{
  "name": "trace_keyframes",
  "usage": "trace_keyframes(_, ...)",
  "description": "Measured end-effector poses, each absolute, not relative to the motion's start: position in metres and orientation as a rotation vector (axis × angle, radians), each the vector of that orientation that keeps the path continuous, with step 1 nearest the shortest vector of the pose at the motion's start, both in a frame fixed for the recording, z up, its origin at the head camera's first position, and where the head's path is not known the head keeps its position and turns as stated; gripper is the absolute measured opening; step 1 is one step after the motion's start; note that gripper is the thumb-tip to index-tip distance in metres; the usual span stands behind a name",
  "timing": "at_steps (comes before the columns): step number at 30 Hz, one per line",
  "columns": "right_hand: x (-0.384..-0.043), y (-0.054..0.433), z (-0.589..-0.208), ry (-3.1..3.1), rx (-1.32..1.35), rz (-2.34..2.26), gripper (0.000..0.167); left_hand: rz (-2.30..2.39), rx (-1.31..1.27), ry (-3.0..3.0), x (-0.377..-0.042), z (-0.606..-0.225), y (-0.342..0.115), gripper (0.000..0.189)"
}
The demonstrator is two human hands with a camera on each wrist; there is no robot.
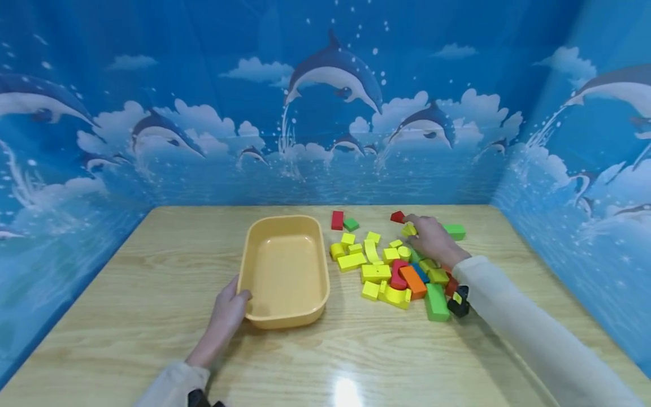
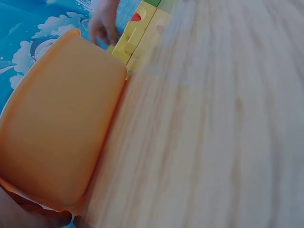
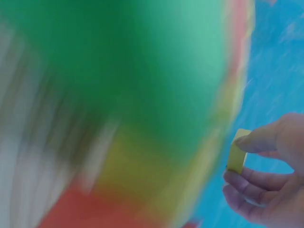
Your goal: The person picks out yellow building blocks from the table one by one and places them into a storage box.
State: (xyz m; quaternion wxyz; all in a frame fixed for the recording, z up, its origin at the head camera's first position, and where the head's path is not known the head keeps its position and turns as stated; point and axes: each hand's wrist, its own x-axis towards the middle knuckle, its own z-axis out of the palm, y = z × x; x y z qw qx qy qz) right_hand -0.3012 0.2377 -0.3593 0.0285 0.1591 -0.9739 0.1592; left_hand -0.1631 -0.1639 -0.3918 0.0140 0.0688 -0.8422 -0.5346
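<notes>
My left hand [image 1: 227, 308] grips the near left rim of an empty yellow-orange plastic bin [image 1: 283, 265], with the thumb over the edge. In the left wrist view, the fingers [image 2: 40, 216] show at the bin's lower end. Between thumb and fingertips, my right hand [image 1: 433, 239] pinches a small yellow block [image 3: 237, 152] at the far side of a spread of toy blocks. A red block [image 1: 398, 216] lies just beyond those fingertips. A large green block [image 3: 118, 57] blurs across much of the right wrist view.
Yellow blocks [image 1: 376, 273], an orange block [image 1: 413, 282] and a green block [image 1: 436, 302] lie right of the bin. Farther back sit a red rectangular block [image 1: 337, 220] and a small green one [image 1: 351, 224]. A dolphin-print curtain [image 1: 325, 141] encloses the wooden table [image 1: 127, 294].
</notes>
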Motion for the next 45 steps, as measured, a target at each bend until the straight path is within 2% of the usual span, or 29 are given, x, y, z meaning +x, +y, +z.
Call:
trace_keyframes(9,-0.246,0.141,-0.327,-2.864,0.901,0.644,0.050,-1.710,0.213,-2.607,-0.165,-0.391,-0.164,0.062)
trace_keyframes(17,-0.205,0.082,-0.332,-2.805,1.109,0.556,0.048,-1.747,0.226,-2.565,-0.165,-0.393,-0.163,0.060)
trace_keyframes(21,-0.201,0.071,-0.339,-2.860,1.126,0.507,0.044,-1.773,0.227,-2.549,-0.165,-0.394,-0.161,0.060)
trace_keyframes(30,-0.210,0.056,-0.341,-3.150,1.093,0.657,0.023,-1.778,0.205,-2.550,-0.165,-0.394,-0.161,0.062)
trace_keyframes(45,-0.213,0.045,-0.344,-3.314,1.121,0.644,0.009,-1.854,0.215,-2.482,-0.164,-0.394,-0.161,0.068)
